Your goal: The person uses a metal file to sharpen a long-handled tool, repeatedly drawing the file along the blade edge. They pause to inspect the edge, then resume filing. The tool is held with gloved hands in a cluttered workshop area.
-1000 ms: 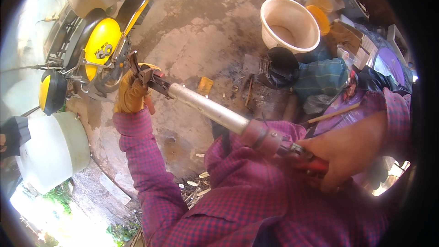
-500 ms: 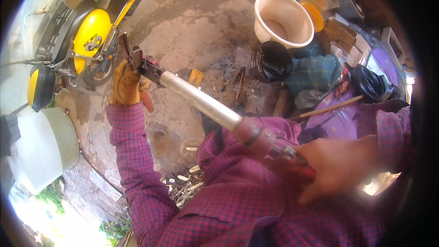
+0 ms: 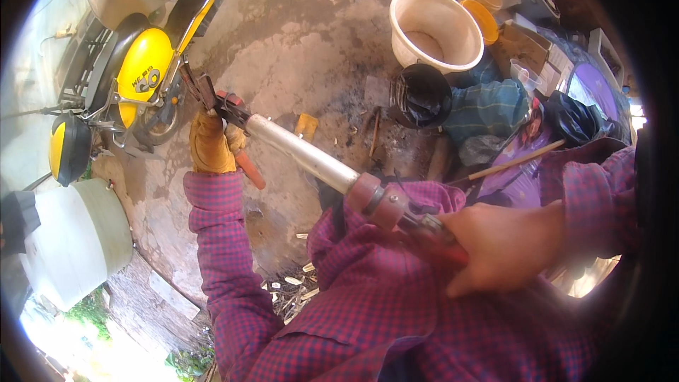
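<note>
A long tool with a silver tube [image 3: 304,154], red fittings and dark metal at its far left end slants across my front. My left hand [image 3: 212,145], in a tan work glove, is closed at that far end, just below the dark metal prongs [image 3: 201,92]. An orange-red handle [image 3: 250,170] sticks out below the glove; what it belongs to is hidden. My bare right hand [image 3: 506,244] wraps round the red grip [image 3: 449,244] at the near right end, above my checked shirt. Slight blur covers this grip.
A yellow and black motorbike [image 3: 145,64] stands at the left, above a pale drum [image 3: 78,240]. Far right are a cream basin [image 3: 470,39], a black pot [image 3: 424,102], a blue cloth bundle [image 3: 488,110] and a stick [image 3: 516,160]. Wood scraps [image 3: 293,296] lie near me.
My left glove and the far end of the tool have shifted slightly right and down in view. My right hand has moved a little left and up, still on the red grip.
</note>
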### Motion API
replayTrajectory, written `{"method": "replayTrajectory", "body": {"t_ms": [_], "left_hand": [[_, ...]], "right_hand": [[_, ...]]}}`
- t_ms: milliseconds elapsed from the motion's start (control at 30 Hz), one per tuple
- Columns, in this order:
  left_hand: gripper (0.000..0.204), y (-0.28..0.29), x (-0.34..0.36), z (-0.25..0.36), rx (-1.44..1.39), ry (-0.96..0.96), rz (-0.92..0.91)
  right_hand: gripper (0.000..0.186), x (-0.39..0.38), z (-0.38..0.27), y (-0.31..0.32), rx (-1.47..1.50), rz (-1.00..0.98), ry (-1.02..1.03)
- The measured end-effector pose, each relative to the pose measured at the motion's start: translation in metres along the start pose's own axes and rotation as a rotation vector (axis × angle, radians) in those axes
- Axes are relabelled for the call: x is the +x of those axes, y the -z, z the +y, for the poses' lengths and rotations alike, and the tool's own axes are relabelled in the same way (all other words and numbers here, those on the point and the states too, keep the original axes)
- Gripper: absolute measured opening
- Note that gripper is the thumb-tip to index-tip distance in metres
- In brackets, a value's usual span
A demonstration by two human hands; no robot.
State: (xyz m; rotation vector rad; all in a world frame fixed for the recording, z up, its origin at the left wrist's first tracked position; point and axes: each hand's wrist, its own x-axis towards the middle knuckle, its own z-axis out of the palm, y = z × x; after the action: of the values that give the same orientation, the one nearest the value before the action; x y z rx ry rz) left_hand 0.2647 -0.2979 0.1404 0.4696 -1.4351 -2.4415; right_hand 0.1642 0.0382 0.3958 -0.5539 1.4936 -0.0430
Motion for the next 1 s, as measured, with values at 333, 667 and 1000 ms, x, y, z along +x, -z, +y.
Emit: {"method": "replayTrajectory", "body": {"t_ms": [333, 667, 1000], "left_hand": [[0.052, 0.022, 0.004, 0.021, 0.249, -0.116, 0.053], [0.058, 0.066, 0.003, 0.033, 0.291, 0.022, -0.089], [0.041, 0.062, -0.008, 0.056, 0.543, 0.041, 0.001]], "right_hand": [[0.040, -0.009, -0.013, 0.025, -0.066, -0.054, -0.092], [0.038, -0.020, -0.025, 0.066, -0.244, -0.375, -0.035], [0.043, -0.032, -0.041, 0.086, -0.157, -0.423, -0.074]]}}
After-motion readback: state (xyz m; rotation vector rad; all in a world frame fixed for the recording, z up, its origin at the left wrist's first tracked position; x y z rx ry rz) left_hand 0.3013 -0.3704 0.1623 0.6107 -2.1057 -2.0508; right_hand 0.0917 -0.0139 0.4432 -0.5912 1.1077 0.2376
